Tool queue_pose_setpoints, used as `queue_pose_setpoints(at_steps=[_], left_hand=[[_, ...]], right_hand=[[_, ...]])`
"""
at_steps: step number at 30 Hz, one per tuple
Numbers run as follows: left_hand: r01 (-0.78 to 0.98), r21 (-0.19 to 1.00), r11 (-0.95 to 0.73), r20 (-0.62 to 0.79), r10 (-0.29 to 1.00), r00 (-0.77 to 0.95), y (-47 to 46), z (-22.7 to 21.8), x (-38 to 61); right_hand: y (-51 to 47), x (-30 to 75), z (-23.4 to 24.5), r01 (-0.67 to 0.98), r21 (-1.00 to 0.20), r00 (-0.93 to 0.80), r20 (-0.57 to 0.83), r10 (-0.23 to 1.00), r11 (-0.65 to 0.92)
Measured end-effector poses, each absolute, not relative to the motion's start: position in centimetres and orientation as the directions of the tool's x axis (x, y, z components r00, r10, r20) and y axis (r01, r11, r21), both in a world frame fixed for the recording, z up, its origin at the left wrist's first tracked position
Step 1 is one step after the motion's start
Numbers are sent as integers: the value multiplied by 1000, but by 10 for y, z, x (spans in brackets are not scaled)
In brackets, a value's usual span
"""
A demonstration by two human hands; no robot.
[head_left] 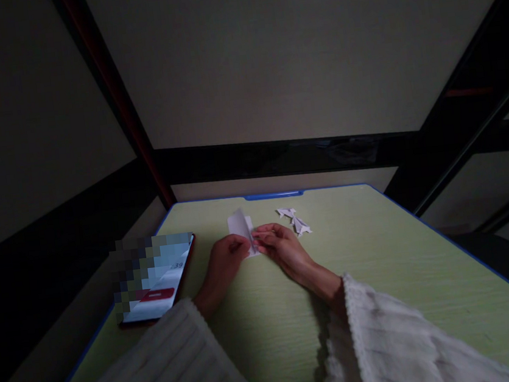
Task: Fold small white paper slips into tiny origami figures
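A small white sheet of paper (pixel 238 224), partly folded with one flap standing up, is held between my two hands over the table. My left hand (pixel 229 256) pinches its lower left part between thumb and fingers. On the other side, my right hand (pixel 283 248) has its fingers closed at the paper's right edge, near the fold. Just beyond my right hand lie small folded white paper pieces (pixel 301 225) with pointed ends, close together on the table.
The pale green table (pixel 382 262) has a blue edge and a blue strip (pixel 273 195) at its far side. A phone or tablet (pixel 159 281) with a lit screen lies at the left. A pale wall panel (pixel 267 61) rises behind the table.
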State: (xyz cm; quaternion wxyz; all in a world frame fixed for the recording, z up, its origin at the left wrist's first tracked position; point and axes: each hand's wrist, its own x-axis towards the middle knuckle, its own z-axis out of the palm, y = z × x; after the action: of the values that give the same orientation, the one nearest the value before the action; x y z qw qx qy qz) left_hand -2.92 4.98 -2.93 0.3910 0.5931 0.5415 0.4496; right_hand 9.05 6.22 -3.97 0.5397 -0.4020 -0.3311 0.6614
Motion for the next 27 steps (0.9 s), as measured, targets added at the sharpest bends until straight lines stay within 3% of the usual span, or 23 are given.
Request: queue_pose_setpoints(at_steps=[12, 27], left_hand=[[285, 956, -76, 88, 996, -27, 63, -44, -29], [300, 953, -50, 68, 996, -52, 62, -40, -29]], right_hand=[[67, 90, -53, -301, -952, -125, -12, 992, -50], [64, 91, -50, -355, -930, -156, -41, 987, -94]])
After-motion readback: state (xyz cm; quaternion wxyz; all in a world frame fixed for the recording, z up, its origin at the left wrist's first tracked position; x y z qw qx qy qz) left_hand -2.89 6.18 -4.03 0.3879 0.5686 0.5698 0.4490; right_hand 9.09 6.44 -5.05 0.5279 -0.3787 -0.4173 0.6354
